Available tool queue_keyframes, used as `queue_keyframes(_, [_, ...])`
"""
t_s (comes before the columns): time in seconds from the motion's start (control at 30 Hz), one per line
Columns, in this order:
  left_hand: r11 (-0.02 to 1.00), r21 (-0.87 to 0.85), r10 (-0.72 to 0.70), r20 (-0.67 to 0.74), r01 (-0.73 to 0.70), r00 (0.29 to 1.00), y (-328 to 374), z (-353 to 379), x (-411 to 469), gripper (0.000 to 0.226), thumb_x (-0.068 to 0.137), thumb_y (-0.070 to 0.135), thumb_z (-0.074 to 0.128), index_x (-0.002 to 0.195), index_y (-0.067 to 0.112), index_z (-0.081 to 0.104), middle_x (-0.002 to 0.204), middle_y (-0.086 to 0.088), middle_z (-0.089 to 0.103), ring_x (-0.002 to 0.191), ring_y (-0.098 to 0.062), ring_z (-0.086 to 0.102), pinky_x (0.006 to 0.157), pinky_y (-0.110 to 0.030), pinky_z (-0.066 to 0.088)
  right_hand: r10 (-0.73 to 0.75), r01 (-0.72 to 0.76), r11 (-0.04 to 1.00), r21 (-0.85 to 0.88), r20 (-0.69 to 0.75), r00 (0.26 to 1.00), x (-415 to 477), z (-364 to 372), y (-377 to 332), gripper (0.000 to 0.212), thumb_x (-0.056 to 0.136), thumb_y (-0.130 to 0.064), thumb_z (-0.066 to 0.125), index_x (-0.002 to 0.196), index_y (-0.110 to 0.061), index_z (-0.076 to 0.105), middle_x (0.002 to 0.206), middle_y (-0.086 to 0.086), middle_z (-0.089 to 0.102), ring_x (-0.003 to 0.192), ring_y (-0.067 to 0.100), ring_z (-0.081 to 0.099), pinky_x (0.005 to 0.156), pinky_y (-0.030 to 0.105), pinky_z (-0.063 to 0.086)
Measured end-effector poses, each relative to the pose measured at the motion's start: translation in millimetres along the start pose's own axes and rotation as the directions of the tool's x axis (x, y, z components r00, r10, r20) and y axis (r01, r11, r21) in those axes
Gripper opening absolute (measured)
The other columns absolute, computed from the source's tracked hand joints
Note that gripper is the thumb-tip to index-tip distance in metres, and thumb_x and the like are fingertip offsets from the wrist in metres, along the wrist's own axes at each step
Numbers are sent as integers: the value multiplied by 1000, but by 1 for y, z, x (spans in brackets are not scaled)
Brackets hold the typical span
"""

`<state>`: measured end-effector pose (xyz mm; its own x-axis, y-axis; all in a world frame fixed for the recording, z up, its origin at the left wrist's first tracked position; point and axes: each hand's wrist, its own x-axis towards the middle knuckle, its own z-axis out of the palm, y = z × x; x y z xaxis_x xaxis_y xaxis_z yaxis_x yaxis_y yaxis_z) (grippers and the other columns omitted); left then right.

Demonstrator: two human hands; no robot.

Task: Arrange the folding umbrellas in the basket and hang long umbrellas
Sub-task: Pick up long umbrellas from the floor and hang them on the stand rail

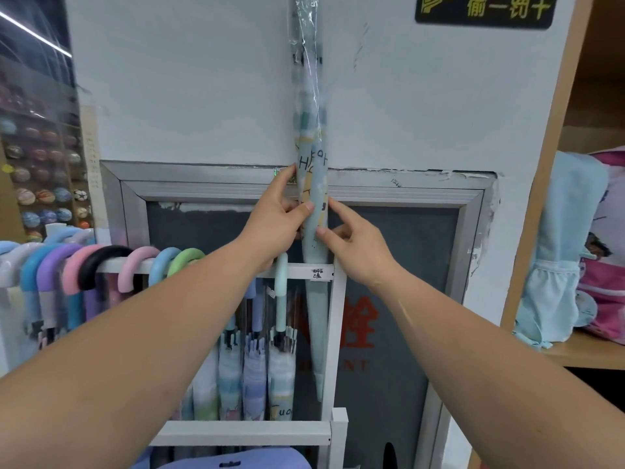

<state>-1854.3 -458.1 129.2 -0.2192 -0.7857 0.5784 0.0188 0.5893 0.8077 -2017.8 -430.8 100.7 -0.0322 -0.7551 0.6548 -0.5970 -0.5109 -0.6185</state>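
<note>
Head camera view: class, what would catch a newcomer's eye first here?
A long pale-blue umbrella in clear wrap stands upright at centre against the white wall, gripped by the left hand and pinched by the right hand. Lower left, a row of pastel curved handles hooks over a white rail.

I see a white rack (338, 333). Its top rail (299, 271) carries a row of long umbrellas (230, 367) hooked on by curved handles (135, 269): pastels, a black handle (98, 262), and a mint handle (281, 275) nearest the post. On the right, a wooden shelf (581, 353) holds a blue bag (561, 248) and a pink bag (605, 275).
</note>
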Motion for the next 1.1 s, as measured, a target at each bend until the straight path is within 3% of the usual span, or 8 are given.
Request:
queue_keyframes(0.17, [979,203,-27,78,11,997,-10,-4,0,65,96,15,65,147,41,35,87,-9,78,89,-29,75,91,-53,57,7,-1,999,54,-99,995,17,-3,-13,46,95,-37,62,139,-44,50,85,-5,72,81,12,69,80,43,59])
queue_keyframes(0.27, [964,266,-55,141,16,988,-10,-5,0,49,96,19,65,135,43,47,88,-8,78,89,-22,75,95,-52,55,19,-16,999,29,-115,993,22,-3,-16,47,96,-31,62,140,-40,49,84,-3,70,78,14,68,77,38,58])
queue_keyframes(0.37, [976,216,-11,32,4,999,-4,-3,3,25,98,27,61,108,49,58,97,-9,77,91,-22,74,93,-52,56,31,-28,999,34,-95,995,17,-2,-10,56,92,-29,67,141,-43,43,82,3,68,78,16,68,72,32,55])
queue_keyframes(0.43, [981,192,19,-40,-11,999,0,-2,6,22,97,31,62,108,50,58,98,-10,75,92,-24,74,90,-53,58,42,-43,999,-2,-45,998,9,1,-6,63,90,-28,70,144,-43,39,83,6,67,77,17,68,68,29,54])
queue_keyframes(0.63, [974,224,26,-7,-24,1000,-4,-2,2,63,93,29,67,136,61,36,93,-15,74,90,-33,73,83,-56,60,56,-56,998,-16,17,998,-7,6,4,62,91,-33,69,143,-47,39,83,4,70,76,14,67,68,30,53])
queue_keyframes(0.8, [954,301,-2,57,-15,998,-11,-2,-5,73,90,20,72,140,55,33,79,-19,70,65,-35,61,68,-39,53,26,-24,999,32,-57,998,1,0,2,41,95,-32,64,134,-37,52,88,2,70,81,11,67,73,28,52])
queue_keyframes(0.97, [969,244,-50,50,37,997,-9,0,-4,44,90,13,71,108,49,54,85,-7,76,73,-17,72,68,-31,53,41,-35,997,73,-82,996,6,2,2,43,94,-32,65,133,-39,48,87,7,70,82,19,68,75,32,54])
queue_keyframes(1.1, [966,252,-42,-45,52,998,-8,-3,5,26,91,25,68,112,39,60,95,-3,76,91,-19,73,86,-45,58,72,-71,997,36,-23,997,-2,9,11,40,91,-32,69,126,-37,49,82,10,68,74,19,64,69,35,50])
